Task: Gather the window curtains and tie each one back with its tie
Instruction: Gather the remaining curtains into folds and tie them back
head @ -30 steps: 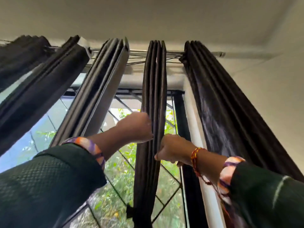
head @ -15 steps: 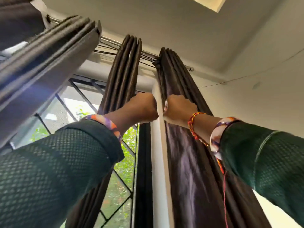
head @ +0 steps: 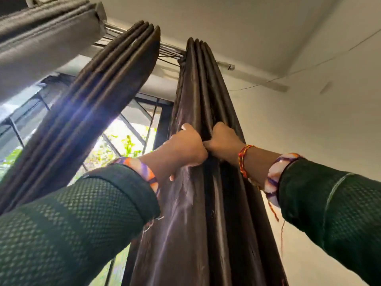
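A dark brown pleated curtain [head: 198,213] hangs at the right end of the window, bunched into folds. My left hand [head: 183,147] grips its left folds at about mid-height. My right hand [head: 223,141] grips the folds right beside it, so the two hands touch. To the left hangs a second gathered brown curtain [head: 99,96], and a third curtain [head: 45,36] fills the top left corner. No tie is visible.
A metal curtain rod [head: 223,65] runs under the ceiling and ends past the right curtain. The barred window [head: 127,139] shows green leaves outside. A plain white wall [head: 309,131] lies to the right, with a thin wire across it.
Both hands have moved right from the middle curtain to the rightmost curtain and taken hold of its folds. The view has swung right and closer.
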Tool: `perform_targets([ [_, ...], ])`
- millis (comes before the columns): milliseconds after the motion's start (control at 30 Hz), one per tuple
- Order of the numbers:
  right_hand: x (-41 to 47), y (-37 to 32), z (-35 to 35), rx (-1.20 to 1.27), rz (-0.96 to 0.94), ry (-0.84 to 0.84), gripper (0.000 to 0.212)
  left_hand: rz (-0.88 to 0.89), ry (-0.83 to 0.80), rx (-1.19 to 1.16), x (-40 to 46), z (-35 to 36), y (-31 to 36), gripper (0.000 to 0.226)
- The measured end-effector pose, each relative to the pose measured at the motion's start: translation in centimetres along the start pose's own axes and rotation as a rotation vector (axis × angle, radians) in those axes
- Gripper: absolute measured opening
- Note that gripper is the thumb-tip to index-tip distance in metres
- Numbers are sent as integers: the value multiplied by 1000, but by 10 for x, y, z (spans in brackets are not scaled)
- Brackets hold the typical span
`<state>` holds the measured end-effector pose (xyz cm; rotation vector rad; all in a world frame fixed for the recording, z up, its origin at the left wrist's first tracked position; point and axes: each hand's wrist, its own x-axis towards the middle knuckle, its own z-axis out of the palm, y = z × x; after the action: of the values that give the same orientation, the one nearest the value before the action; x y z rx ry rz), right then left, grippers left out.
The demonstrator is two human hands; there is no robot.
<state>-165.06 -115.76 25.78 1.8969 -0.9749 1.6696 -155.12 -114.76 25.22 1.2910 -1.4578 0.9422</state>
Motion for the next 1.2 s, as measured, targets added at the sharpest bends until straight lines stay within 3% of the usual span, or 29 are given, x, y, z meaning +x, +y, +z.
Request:
perform_targets([
  [100, -13, 17, 19, 119, 9, -76, 48, -68, -51, 16, -21, 19, 9, 84],
  [233, -52, 25, 58, 377, 59, -39, 19, -40, -91, 145, -59, 39, -1, 98],
  [400, -128, 29, 96, 586, 65, 29, 15, -22, -68, 62, -144, 51, -9, 80],
  [433, -144, 30, 101, 601, 69, 7, 20, -43, -52, 53, -159, 54, -12, 71],
  [567, -207, 30, 116, 536, 68, -97, 77, -210, 9, -68, -208, 64, -30, 23],
  [800, -315, 23, 134, 510, 301, -273, 79, -410, -87, -146, -281, 62, -41, 36],
  [900, -360, 17, 141, 498, 310, -336, 83, -440, -135, -129, -317, 60, -43, 29],
  [967, -386, 8, 138, 486, 292, -351, 78, -433, -121, -148, -338, 52, -41, 21],
  [1100, -439, -7, 119, 577, 371, -353, 40, -373, -96, -278, -373, 47, -27, 32],
  [1200, -471, -14, 102, 473, 448, -478, 34, -396, -103, -314, -388, 49, -21, 38],
])
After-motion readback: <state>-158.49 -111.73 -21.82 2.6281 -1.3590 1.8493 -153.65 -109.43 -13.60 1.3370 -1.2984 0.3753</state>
